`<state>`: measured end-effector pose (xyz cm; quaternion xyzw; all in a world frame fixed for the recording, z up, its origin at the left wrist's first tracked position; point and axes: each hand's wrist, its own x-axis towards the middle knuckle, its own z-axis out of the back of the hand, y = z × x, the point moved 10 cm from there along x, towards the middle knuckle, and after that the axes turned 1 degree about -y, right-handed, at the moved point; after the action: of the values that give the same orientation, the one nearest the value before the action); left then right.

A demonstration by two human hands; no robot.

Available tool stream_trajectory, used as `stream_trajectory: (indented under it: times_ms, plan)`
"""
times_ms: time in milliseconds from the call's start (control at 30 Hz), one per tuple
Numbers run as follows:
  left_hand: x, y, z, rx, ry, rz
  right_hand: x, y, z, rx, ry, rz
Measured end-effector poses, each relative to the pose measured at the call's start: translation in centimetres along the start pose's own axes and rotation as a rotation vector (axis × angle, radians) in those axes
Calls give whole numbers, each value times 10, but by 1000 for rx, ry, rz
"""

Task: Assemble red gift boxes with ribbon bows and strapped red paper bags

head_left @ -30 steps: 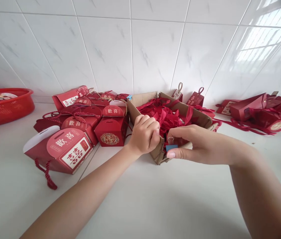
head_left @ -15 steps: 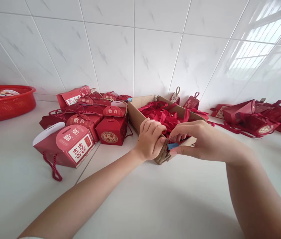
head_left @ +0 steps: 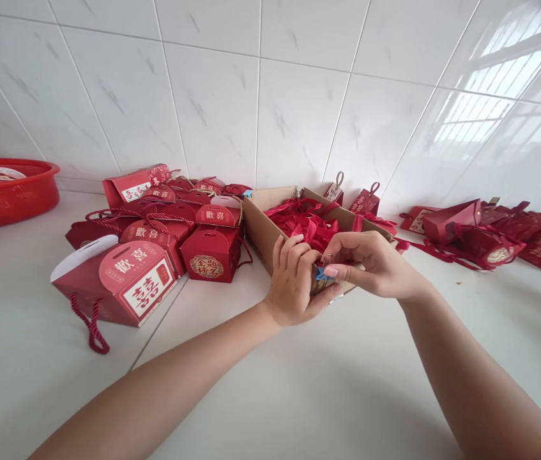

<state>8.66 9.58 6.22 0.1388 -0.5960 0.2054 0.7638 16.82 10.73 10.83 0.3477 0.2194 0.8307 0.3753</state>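
Pinching a small blue clip [head_left: 324, 275] at the near corner of an open cardboard box [head_left: 258, 230], the right hand [head_left: 363, 265] has thumb and forefinger almost together, other fingers curled. Left hand [head_left: 294, 284] half-closed around the box's near end, fingers over the rim, thumb low outside. Box stands towards the back edge of the desk [head_left: 299, 390], below the tiled wall [head_left: 217, 108]; desk's side edges out of view. Inside, a heap of red ribbons [head_left: 303, 220]: probably light, soft, slippery, apt to tangle. Cardboard looks light, fairly stiff along the walls, likely weaker at the corner; best steadied where two walls meet. Clip, seemingly with a wire loop, judged light, hard, springy; best taken by its flat sides or loop. Its grip on the cardboard is hidden by fingers.
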Motion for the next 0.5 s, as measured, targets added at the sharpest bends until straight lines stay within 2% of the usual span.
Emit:
stream_trajectory:
  times_ms: [167, 300, 500]
  plan:
    - [0, -1, 1, -21, -12, -20, -18, -1, 5, -60, -241, -17]
    - [-1, -1, 1, -44, -16, 0, -38, -11, 8, -7, -441, -50]
    - [-1, 3, 6, -49, -77, 70, -48, -24, 11, 108, -567, -79]
